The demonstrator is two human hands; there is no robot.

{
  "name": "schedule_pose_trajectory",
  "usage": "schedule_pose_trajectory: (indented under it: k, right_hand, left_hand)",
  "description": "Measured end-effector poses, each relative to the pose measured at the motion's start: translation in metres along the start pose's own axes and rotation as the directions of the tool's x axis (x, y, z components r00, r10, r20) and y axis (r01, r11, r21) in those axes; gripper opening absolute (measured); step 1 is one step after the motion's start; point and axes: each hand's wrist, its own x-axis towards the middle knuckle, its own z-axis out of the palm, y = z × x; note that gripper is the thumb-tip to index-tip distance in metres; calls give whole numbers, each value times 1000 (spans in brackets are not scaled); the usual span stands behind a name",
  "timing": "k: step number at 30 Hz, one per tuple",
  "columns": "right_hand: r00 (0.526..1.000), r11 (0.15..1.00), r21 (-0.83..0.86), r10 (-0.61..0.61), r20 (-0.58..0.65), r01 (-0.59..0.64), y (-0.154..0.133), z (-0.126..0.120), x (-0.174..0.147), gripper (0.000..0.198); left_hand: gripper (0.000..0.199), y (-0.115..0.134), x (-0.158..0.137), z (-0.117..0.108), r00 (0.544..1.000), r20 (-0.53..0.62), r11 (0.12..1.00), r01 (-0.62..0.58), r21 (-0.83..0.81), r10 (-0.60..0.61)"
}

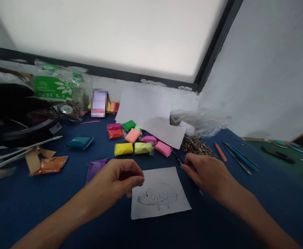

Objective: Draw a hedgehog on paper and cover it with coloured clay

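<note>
My left hand [120, 178] hovers at the left edge of a white paper [164, 175] that bears a pencil-like drawing of a hedgehog [161, 194]. Its thumb and forefinger are pinched together; whatever may be between them is too small to make out. To the right of the paper, my right hand [211, 173] has its fingers curled and closed on a dark pen [178, 159], which lies slanted along the table with its other end [201, 192] showing below the thumb. A purple clay packet [95, 168] lies partly behind my left hand. Sunflower seeds [196, 146] are heaped just beyond my right hand.
Several coloured clay packets, among them a yellow one [124, 149] and a pink one [163, 148], lie beyond the drawing. Blank sheets [146, 103] lean at the back. Blue tools [241, 157] lie right; an orange packet [52, 165] and white cables [18, 148] left. A phone [99, 103] stands upright.
</note>
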Motion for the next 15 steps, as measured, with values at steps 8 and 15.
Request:
schedule_pose_trajectory:
  k: [8,15]
  right_hand:
    - [925,545,747,-240,-295,380,-42,27,-20,12]
    - [934,356,870,-231,-273,342,-53,34,-23,8]
  left_hand:
    - [25,10,2,8,997,63,981,55,-186,-44]
    - [19,2,-1,18,993,116,969,21,-248,8]
